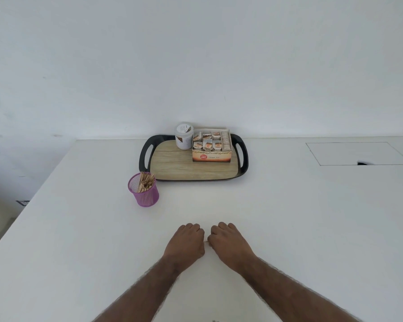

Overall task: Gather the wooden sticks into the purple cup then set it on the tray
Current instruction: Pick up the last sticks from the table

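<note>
Standing far beyond the left hand [186, 242]: purple cup [144, 196] (sticks [146, 181] inside).

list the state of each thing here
purple cup: upright on table, beside tray
wooden sticks: inside cup
tray: holds jar and tea box
jar: upright, closed
tea box: open
left hand: curled, empty, on table
right hand: curled, empty, on table
</note>
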The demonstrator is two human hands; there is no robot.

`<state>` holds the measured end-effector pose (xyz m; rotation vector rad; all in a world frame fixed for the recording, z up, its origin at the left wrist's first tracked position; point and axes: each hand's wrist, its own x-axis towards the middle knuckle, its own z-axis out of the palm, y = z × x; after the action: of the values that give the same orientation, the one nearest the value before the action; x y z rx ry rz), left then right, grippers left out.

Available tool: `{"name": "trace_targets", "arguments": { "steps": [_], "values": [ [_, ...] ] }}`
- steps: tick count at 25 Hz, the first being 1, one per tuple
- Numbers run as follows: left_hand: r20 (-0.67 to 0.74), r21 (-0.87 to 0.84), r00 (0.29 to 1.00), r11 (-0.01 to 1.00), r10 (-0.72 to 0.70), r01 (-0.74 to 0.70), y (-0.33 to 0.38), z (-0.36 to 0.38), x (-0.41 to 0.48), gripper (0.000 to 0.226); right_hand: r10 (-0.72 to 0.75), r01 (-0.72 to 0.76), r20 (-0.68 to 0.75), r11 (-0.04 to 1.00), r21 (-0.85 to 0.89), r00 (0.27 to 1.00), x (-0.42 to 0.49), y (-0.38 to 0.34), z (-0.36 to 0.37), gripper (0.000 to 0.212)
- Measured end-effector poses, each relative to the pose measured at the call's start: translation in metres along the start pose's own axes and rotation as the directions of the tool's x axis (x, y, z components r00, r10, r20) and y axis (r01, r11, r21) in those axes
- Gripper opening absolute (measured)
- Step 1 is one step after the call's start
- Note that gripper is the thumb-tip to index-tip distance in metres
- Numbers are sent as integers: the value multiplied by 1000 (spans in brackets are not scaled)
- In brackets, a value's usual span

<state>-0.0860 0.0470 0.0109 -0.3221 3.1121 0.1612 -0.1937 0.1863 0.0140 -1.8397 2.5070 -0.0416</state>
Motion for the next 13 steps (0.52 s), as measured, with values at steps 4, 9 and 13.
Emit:
{"name": "trace_targets", "arguments": {
  "steps": [4, 9, 13],
  "values": [
    [-3, -313, 998, 948, -58, 55, -11, -3, -3, 13, 113, -112, 2, 983, 146, 994, 2, 4, -2, 26],
    [176, -966, 830, 71, -530, 250, -15, -31, 2, 47, 186, -160, -30, 905, 394, 982, 4, 11, -23, 20],
    [350, -933, 832, -236, -431, 271, -6, -50, 14, 81, 78, -31, -104, 918, 396, 992, 16, -7, -40, 22]
  ]
}}
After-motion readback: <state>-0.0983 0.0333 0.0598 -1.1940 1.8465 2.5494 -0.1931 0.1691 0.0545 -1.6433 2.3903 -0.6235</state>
